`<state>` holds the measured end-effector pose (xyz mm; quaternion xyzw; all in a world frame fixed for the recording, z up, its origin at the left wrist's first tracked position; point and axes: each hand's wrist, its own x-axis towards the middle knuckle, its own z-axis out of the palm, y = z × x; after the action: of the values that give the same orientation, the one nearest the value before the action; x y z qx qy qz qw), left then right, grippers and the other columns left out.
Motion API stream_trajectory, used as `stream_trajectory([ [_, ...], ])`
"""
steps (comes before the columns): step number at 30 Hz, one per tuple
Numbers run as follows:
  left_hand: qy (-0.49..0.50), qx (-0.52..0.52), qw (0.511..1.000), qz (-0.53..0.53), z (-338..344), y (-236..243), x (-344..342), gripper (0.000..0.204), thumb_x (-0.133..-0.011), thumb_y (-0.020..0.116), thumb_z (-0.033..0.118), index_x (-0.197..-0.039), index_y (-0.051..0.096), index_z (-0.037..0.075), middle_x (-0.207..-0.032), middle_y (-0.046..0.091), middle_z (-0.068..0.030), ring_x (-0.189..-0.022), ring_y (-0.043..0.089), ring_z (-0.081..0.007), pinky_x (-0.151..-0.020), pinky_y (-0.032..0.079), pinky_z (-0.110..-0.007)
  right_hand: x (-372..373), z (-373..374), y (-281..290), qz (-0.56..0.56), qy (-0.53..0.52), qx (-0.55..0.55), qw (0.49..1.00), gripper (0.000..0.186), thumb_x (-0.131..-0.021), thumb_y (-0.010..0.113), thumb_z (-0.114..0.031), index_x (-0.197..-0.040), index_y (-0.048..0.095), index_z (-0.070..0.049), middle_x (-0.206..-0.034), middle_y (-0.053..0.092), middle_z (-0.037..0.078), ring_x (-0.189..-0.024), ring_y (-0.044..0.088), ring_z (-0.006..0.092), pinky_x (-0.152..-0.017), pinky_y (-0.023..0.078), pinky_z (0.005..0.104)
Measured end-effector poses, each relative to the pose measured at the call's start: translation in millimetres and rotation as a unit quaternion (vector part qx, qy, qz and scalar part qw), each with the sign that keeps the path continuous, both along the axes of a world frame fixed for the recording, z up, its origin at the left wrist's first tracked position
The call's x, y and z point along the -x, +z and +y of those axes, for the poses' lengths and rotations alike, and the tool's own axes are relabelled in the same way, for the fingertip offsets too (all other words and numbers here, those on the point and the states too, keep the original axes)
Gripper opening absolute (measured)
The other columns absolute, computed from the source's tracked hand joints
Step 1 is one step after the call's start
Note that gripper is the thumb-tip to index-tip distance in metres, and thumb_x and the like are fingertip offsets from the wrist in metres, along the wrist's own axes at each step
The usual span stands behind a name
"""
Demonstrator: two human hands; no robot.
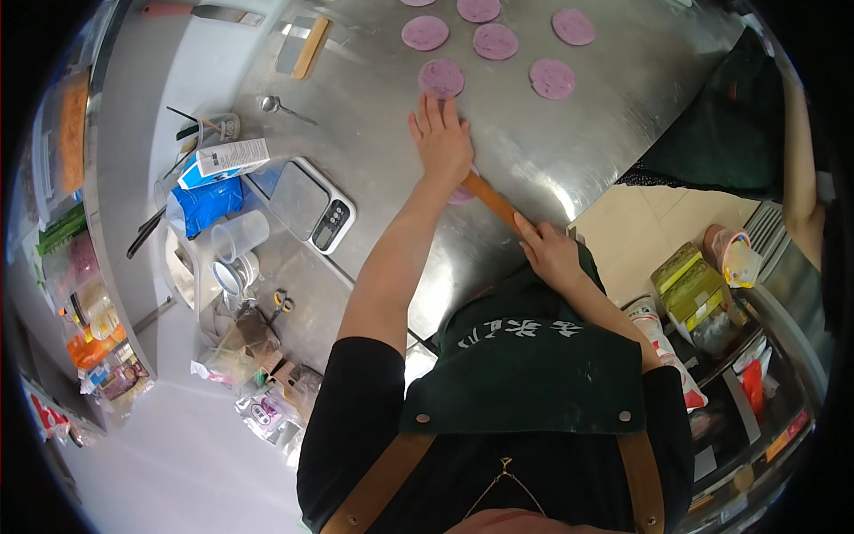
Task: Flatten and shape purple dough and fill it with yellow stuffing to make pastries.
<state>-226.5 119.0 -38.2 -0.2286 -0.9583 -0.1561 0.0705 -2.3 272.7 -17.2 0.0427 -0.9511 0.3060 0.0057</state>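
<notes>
Large white characters run in a row across the dark green apron (pixel 534 387), the clearest writing in view. By the left edge of the counter (pixel 374 133), a white and blue box (pixel 227 162) bears small dark print, and the dark panel (pixel 333 224) of the scale (pixel 299 200) has marks too small to read. Nearer the wearer on the left, a silvery packet (pixel 267 415) carries a purple oval label with lettering, blurred at this size.
</notes>
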Motion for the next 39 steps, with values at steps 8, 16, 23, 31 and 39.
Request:
stream_trajectory([
  [8,0.094,-0.115,0.989,0.003,-39,-12,-20,0.058,-0.089,0.059,0.026,-0.137,0.039,0.000,-0.147,0.031,-0.0249,-0.139,0.025,-0.0398,-0.112,0.014,-0.058,0,7,2,0.012,0.044,-0.067,0.997,0.063,-0.078,0.065,-0.011,-0.139,0.050,-0.022,-0.080,0.050,0.008,-0.063,0.058,0.0263,-0.053,0.049,0.0369],
  [16,0.081,-0.001,0.997,0.001,-16,-3,-9,0.057,-0.090,0.058,0.028,-0.138,0.040,0.002,-0.146,0.032,-0.0250,-0.139,0.026,-0.0402,-0.112,0.015,-0.058,1,4,2,-0.021,0.054,-0.020,0.998,0.061,-0.083,0.063,-0.014,-0.142,0.045,-0.017,-0.083,0.052,0.007,-0.067,0.060,0.0252,-0.056,0.051,0.0382],
  [23,0.069,-0.072,0.995,0.010,-37,-14,-14,0.051,-0.089,0.060,0.024,-0.133,0.045,0.001,-0.143,0.037,-0.0223,-0.137,0.029,-0.0377,-0.112,0.016,-0.056,3,11,-3,-0.046,0.096,-0.061,0.992,0.065,-0.085,0.064,-0.020,-0.144,0.040,-0.014,-0.084,0.054,0.009,-0.070,0.061,0.0266,-0.056,0.051,0.0386],
  [31,0.263,-0.339,0.888,-0.165,-78,-13,-54,0.033,-0.090,0.061,0.013,-0.118,0.055,-0.002,-0.118,0.058,-0.0191,-0.104,0.058,-0.0288,-0.089,0.046,-0.036,16,35,12,-0.007,0.032,0.024,0.999,0.064,-0.083,0.066,-0.016,-0.143,0.043,-0.012,-0.090,0.055,0.010,-0.072,0.060,0.0295,-0.059,0.051,0.0398],
  [39,0.469,-0.426,0.704,-0.322,-43,-4,-80,0.029,-0.083,0.070,0.007,-0.107,0.062,-0.007,-0.086,0.065,-0.0096,-0.072,0.062,-0.0145,-0.060,0.051,-0.026,79,74,4,0.116,0.075,-0.105,0.985,0.061,-0.077,0.066,-0.009,-0.136,0.053,-0.017,-0.083,0.048,0.007,-0.071,0.056,0.0243,-0.057,0.050,0.0363],
])
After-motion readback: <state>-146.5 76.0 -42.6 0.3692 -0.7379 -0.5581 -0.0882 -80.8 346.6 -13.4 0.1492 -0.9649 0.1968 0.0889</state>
